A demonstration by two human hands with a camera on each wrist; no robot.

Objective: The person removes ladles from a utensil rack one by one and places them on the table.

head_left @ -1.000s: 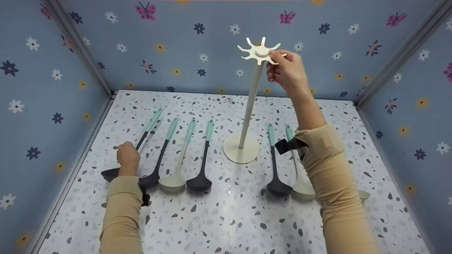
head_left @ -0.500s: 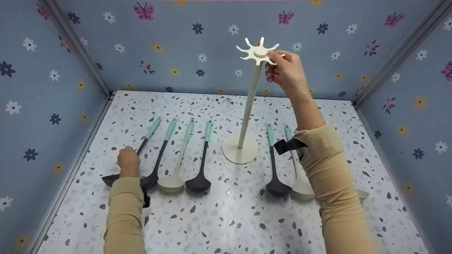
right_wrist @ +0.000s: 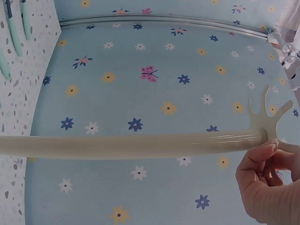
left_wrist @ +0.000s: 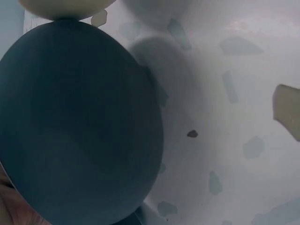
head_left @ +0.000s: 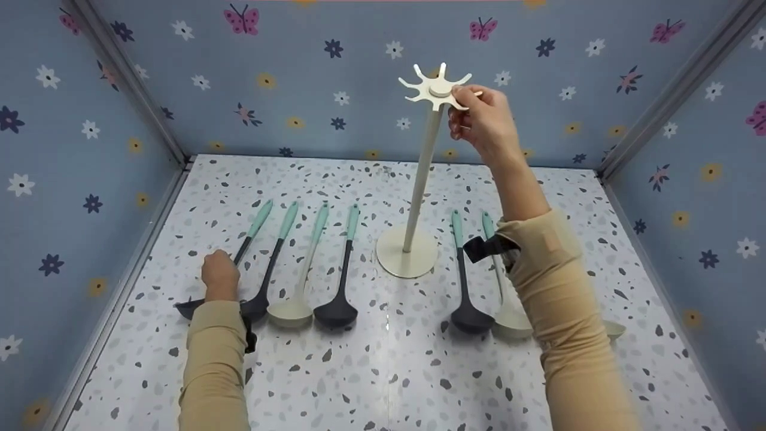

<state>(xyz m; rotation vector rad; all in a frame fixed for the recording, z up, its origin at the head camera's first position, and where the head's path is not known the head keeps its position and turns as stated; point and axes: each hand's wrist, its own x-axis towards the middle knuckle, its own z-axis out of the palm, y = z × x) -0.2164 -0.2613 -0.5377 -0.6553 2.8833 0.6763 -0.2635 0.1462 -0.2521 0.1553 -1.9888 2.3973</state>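
The left hand [head_left: 220,275] grips the leftmost ladle [head_left: 244,248] along its dark stem, above the bowl; the hand hides part of the stem. This ladle has a mint handle and lies tilted at the left of the table. A dark ladle bowl [left_wrist: 79,122] fills much of the left wrist view; which ladle it belongs to I cannot tell. High at the centre right, the right hand [head_left: 488,123] pinches a prong of the cream utensil stand's hooked top [head_left: 440,90]. Its pole [right_wrist: 140,146] crosses the right wrist view, and its round base [head_left: 407,263] rests on the table.
Beside the held ladle lie a dark ladle [head_left: 269,275], a cream ladle [head_left: 291,311] and another dark ladle [head_left: 337,308]. Right of the stand are a dark ladle [head_left: 473,317] and two cream ones, partly behind the right sleeve. Flowered panels [head_left: 341,60] enclose the speckled table [head_left: 383,371].
The left hand has moved slightly down and right, and the leftmost ladle's handle end has come nearer the person. The right hand keeps its pinch on the stand's top.
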